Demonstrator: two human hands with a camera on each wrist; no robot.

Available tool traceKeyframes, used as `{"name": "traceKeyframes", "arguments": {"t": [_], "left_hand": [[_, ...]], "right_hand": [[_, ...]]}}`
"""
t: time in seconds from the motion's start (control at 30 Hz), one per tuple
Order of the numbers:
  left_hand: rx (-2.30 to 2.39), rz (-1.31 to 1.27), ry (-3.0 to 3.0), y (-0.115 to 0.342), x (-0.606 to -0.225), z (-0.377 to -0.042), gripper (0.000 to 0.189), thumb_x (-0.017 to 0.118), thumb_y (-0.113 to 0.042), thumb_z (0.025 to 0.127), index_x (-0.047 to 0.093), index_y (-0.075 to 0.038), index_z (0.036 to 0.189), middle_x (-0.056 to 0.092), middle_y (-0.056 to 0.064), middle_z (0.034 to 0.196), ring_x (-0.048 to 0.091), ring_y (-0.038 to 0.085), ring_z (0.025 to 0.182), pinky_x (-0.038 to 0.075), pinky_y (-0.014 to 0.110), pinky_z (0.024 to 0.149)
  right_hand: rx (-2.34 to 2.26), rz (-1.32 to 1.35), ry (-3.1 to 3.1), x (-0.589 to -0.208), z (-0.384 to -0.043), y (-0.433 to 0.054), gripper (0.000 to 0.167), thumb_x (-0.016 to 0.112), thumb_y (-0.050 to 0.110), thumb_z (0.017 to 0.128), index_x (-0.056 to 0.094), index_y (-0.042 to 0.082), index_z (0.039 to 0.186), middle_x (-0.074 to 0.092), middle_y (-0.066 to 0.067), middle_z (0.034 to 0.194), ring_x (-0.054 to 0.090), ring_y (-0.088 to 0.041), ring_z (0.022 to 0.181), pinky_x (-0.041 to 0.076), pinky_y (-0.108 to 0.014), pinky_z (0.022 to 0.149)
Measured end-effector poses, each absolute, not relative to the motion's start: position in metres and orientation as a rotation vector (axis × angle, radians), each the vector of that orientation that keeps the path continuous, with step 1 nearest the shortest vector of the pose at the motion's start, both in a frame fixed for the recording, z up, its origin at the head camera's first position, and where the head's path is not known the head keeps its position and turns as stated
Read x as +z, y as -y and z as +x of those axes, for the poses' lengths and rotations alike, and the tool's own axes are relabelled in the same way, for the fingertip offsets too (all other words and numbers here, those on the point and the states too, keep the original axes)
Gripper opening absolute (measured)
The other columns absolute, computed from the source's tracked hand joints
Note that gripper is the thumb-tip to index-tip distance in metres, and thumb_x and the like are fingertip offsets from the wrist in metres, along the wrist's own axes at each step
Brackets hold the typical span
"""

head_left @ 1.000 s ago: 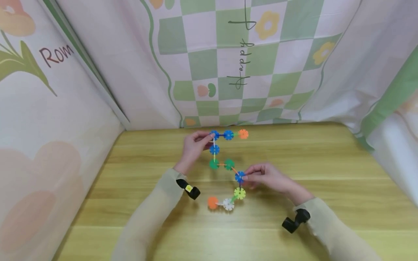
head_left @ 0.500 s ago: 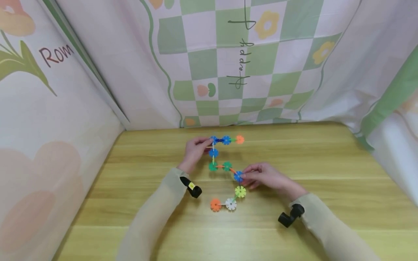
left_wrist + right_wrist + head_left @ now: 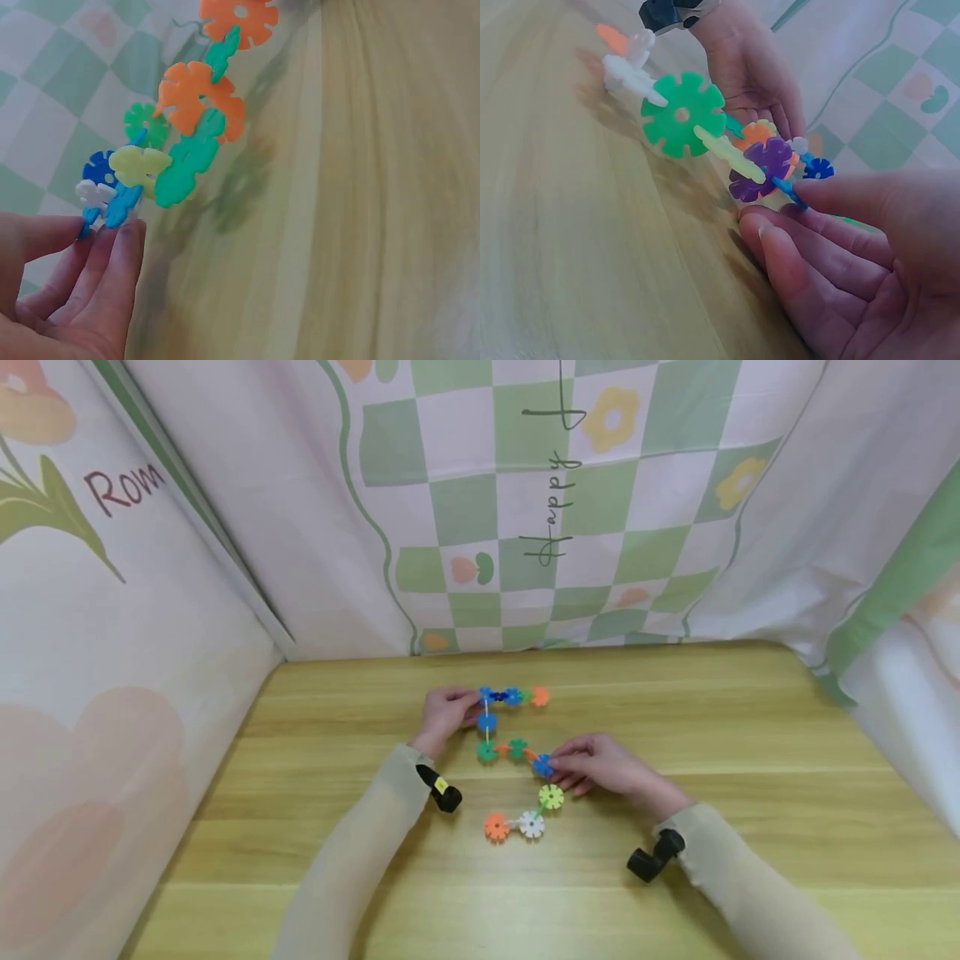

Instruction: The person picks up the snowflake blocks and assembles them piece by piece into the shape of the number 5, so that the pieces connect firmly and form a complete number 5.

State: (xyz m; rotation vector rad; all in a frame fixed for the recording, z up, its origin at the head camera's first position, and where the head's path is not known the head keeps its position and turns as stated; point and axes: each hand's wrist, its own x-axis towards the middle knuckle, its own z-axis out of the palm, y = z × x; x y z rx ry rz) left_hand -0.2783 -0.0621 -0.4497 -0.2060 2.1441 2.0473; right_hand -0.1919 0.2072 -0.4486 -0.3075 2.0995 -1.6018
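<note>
A zigzag chain of interlocking snowflake discs stretches between my hands, in blue, green, orange, yellow and white. At its far left corner my left hand pinches a blue disc between thumb and fingers. Lower and to the right, my right hand grips another blue disc by its edge, beside a purple disc. The near end hooks left through a yellow disc and a white disc to an orange disc. An orange disc ends the far side.
The wooden table lies under both arms, and the chain casts shadows on it. Behind stands a checkered curtain, with a printed fabric wall on the left. Black cameras are strapped to the left wrist and right wrist.
My left hand has come down and toward me, tilting the chain's far part so its top row looks flatter. My right hand has shifted slightly left, still gripping its disc.
</note>
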Motion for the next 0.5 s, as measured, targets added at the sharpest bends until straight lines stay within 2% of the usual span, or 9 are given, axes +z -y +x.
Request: {"name": "traceKeyframes", "arguments": {"t": [0.5], "left_hand": [[2.042,-0.215,-2.101,0.0696,-0.4568,-0.2812,0.025,0.068,-0.007,0.099,0.069,0.006,0.121,0.073,0.018,0.107,0.072,0.025,0.095,0.059,0.029,0.080]], "right_hand": [[-1.592,-0.298,-2.142,-0.4492,-0.1906,-0.2024,0.036,0.061,0.012,0.103,0.060,-0.014,0.128,0.074,-0.019,0.099,0.072,-0.027,0.080,0.061,-0.036,0.066]]}}
